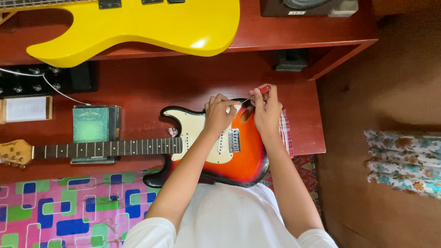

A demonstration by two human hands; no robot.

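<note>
A sunburst electric guitar (pixel 250 154) with a cream pickguard lies flat on the red wooden desk (pixel 151 85), its neck (pixel 105 148) running left. My left hand (pixel 219 112) presses down on the upper edge of the pickguard. My right hand (pixel 266 108) grips a red-handled screwdriver (pixel 262 91), whose thin shaft slants down to the left toward the fingers of my left hand. Where the tip touches is hidden by those fingers.
A yellow guitar body (pixel 138 27) rests on the upper shelf. A green box (pixel 94 124) sits under the neck, a black pedal unit (pixel 46 80) with a white cable at far left, a checked cloth (pixel 285 133) under the guitar, a patterned mat (pixel 64 206) below.
</note>
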